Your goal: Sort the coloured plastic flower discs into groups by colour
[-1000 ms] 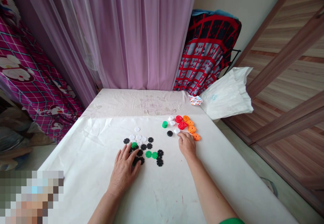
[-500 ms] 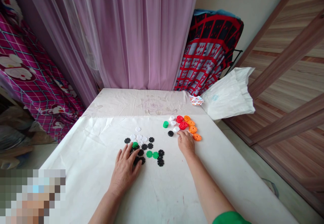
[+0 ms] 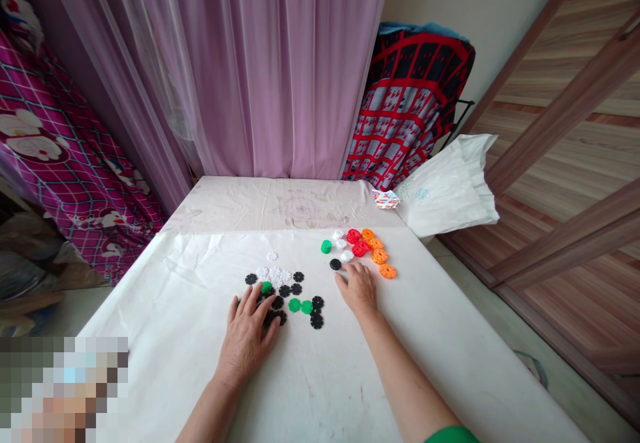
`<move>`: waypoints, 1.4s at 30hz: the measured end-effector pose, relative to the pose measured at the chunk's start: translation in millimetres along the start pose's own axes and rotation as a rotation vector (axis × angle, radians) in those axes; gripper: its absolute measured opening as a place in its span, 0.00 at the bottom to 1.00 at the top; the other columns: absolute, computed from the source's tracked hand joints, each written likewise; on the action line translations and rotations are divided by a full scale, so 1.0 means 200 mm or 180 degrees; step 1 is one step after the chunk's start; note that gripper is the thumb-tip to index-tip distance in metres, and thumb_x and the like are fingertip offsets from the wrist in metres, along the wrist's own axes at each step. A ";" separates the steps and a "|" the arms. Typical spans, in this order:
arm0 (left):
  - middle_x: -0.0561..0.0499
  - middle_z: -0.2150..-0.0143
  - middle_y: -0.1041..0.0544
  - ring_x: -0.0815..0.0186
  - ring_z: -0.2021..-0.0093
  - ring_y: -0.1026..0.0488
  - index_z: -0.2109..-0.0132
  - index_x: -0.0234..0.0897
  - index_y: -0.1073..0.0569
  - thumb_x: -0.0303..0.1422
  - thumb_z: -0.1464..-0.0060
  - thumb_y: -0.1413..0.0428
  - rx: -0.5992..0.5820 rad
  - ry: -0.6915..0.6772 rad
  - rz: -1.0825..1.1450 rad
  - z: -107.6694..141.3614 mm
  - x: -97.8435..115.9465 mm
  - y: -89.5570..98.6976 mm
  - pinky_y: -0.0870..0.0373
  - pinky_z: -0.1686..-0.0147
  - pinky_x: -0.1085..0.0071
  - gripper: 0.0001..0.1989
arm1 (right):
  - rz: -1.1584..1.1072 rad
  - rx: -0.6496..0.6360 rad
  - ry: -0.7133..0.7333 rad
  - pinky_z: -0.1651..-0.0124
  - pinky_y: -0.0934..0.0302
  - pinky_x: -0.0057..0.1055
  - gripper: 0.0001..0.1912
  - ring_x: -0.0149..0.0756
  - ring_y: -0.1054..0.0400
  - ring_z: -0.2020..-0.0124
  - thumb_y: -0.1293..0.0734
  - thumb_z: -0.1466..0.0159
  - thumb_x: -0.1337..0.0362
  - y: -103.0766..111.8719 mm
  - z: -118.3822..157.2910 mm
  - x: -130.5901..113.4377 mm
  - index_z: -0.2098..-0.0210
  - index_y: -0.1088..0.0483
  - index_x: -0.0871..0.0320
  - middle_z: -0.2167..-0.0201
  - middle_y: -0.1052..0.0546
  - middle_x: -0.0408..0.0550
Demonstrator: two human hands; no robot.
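Observation:
My left hand (image 3: pixel 249 335) lies with fingers spread over several black snowflake discs (image 3: pixel 277 303), covering some of them. A green disc (image 3: pixel 267 287) shows at its fingertips. Just beyond are white discs (image 3: pixel 275 275) lying together. My right hand (image 3: pixel 359 289) is open, its thumb and index finger apart, close beside a small black stack of discs (image 3: pixel 335 264). Whether a fingertip touches that stack I cannot tell. Between the hands, two joined green discs (image 3: pixel 301 305) meet a black joined piece (image 3: pixel 317 313).
Past my right hand sit red discs (image 3: pixel 361 248), orange discs (image 3: pixel 380 256), white stacks (image 3: pixel 347 256) and a green stack (image 3: pixel 326 247). A patterned paper box (image 3: pixel 385 199) and a white bag (image 3: pixel 447 186) are at the table's far right corner. A purple curtain (image 3: pixel 280 69) hangs behind the table.
My right hand has shifted slightly left, from beside the white stack toward the black stack. My left hand stays in place over the black discs.

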State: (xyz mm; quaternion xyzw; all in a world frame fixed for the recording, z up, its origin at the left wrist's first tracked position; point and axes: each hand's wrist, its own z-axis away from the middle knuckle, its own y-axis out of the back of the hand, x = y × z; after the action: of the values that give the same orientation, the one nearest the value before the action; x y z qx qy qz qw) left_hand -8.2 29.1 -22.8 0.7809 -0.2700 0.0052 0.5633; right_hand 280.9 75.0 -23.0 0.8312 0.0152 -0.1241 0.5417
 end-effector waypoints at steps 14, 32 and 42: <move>0.43 0.32 0.38 0.50 0.32 0.43 0.44 0.45 0.27 0.39 0.41 0.49 -0.0001 -0.0045 -0.0011 0.00 0.00 -0.01 0.48 0.36 0.43 0.19 | 0.0274 0.0197 -0.0709 0.61 0.46 0.35 0.12 0.43 0.33 0.63 0.33 0.39 0.55 -0.01 -0.03 -0.15 0.64 0.24 0.58 0.66 0.24 0.54; 0.43 0.34 0.35 0.49 0.33 0.42 0.44 0.43 0.27 0.39 0.40 0.50 -0.0025 -0.0095 -0.0115 -0.02 0.01 0.00 0.48 0.36 0.42 0.19 | -0.0158 0.0149 -0.0641 0.55 0.45 0.35 0.14 0.43 0.32 0.59 0.33 0.40 0.61 -0.04 0.03 -0.14 0.56 0.27 0.60 0.62 0.23 0.54; 0.49 0.40 0.27 0.53 0.37 0.35 0.47 0.49 0.24 0.33 0.39 0.53 -0.0050 -0.0182 -0.0012 -0.03 0.02 0.01 0.45 0.37 0.43 0.18 | -0.0498 0.0067 -0.0022 0.55 0.44 0.32 0.09 0.38 0.32 0.61 0.37 0.39 0.69 0.05 0.24 -0.12 0.64 0.26 0.55 0.63 0.23 0.48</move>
State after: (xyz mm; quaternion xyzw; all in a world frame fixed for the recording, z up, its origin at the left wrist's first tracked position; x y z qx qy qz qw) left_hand -4.3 32.0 -17.5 0.7768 -0.2846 -0.0203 0.5614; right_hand 249.1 30.7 -27.5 0.8327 0.0769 -0.1691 0.5216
